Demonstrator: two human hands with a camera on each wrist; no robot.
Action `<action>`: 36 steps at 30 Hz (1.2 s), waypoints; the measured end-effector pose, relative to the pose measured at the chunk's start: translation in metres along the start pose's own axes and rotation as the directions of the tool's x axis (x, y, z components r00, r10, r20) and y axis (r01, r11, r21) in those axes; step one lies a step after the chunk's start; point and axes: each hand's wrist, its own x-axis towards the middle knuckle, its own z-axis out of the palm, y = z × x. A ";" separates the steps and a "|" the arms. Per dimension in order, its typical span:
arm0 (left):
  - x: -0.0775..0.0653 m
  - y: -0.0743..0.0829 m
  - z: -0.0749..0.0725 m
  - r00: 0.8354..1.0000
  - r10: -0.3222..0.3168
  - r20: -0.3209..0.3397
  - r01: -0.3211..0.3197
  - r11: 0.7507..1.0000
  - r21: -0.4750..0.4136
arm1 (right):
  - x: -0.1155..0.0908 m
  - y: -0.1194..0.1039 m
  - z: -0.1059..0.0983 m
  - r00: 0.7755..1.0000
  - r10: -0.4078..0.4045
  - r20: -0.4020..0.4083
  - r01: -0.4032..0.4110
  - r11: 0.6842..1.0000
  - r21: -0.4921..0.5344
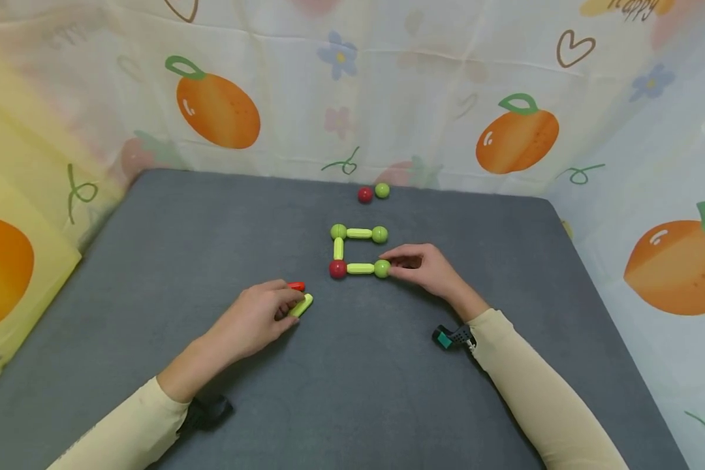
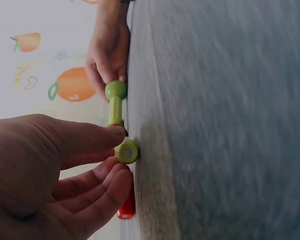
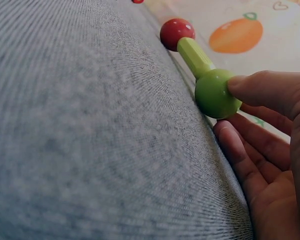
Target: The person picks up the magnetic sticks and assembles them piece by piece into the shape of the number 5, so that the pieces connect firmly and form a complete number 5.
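Observation:
On the grey table a three-sided figure is joined from magnetic balls and rods. Its lower left corner is a red ball (image 1: 337, 268), and green balls (image 1: 338, 232) sit at the other corner and both ends, linked by yellow-green rods (image 1: 361, 268). My right hand (image 1: 425, 271) pinches the green ball (image 3: 217, 94) at the lower right end, thumb against its side. Left of the figure, my left hand (image 1: 261, 316) holds a loose yellow-green rod (image 2: 126, 151) between thumb and fingers; its round end shows a metal disc. A red rod (image 1: 296, 286) lies just beyond these fingers.
A loose red ball (image 1: 365, 194) and a loose green ball (image 1: 382, 190) lie side by side near the table's back edge. Behind the table and along its sides hangs a fruit-printed cloth (image 1: 399, 98). Dark straps (image 1: 455, 336) circle both wrists.

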 end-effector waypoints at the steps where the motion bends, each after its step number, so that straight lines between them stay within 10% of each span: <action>1: 0.000 0.000 0.000 1.000 -0.006 0.010 0.007 1.000 -0.022 | 0.001 0.000 0.000 1.000 -0.001 0.003 0.001 1.000 0.000; 23: 0.027 -0.001 0.005 0.967 0.052 0.249 0.012 0.968 -0.252 | 0.003 -0.001 0.001 1.000 0.011 0.003 -0.011 1.000 0.029; 36: 0.034 0.005 0.011 0.976 0.054 0.210 0.006 0.961 -0.275 | 0.001 -0.001 0.000 1.000 0.012 0.005 -0.012 1.000 0.026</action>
